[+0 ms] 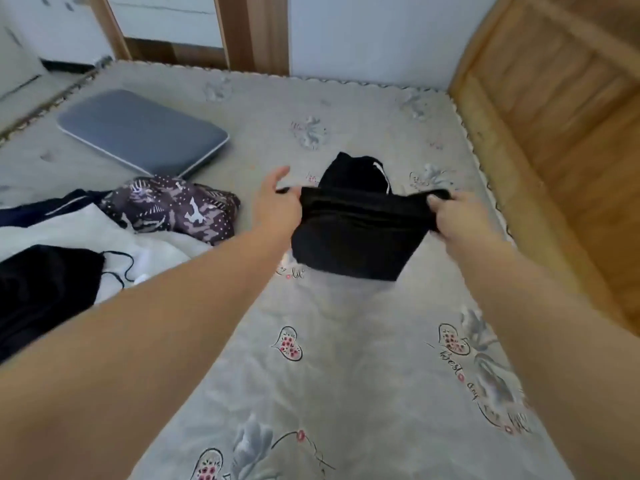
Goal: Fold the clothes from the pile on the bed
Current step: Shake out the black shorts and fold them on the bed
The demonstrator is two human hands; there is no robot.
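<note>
Garment (pixel 356 233), black and partly folded, was held up over the middle of the bed (pixel 346 358) by both hands. Left hand (pixel 277 206) pinched its left top corner, the other fingers extended. Right hand (pixel 453 216) gripped the right top corner with fingers curled round the cloth. A second black item (pixel 353 173) lay on the bed just behind. Pile (pixel 104 220) of clothes sat at the left, near a grey pad (pixel 142 131). Wooden headboard (pixel 554 116) stood at the right.
</note>
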